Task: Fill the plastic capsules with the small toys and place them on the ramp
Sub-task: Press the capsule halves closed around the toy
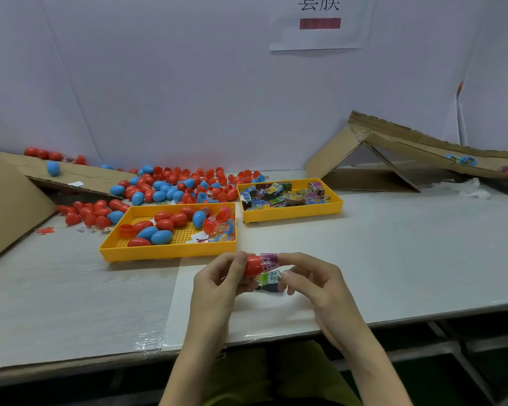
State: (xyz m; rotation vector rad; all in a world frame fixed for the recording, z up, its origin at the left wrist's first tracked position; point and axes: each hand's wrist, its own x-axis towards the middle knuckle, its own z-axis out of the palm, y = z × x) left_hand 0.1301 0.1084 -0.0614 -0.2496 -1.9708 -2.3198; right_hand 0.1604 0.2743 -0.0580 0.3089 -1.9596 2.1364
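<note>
Toy packet met red capsule half above the table.
Left hand (217,276) gripped the capsule half (253,265); right hand (311,276) pinched the wrapped toy (269,259), seemingly partway inside.

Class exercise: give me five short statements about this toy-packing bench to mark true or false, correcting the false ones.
1. The left hand holds a red capsule half. True.
2. The right hand is empty. False: it pinches a wrapped toy at the capsule half's mouth.
3. The nearer yellow tray holds red and blue capsules. True.
4. The farther yellow tray holds only capsules. False: it holds colourful wrapped toys.
5. A blue capsule lies on the left cardboard sheet. True.
</note>
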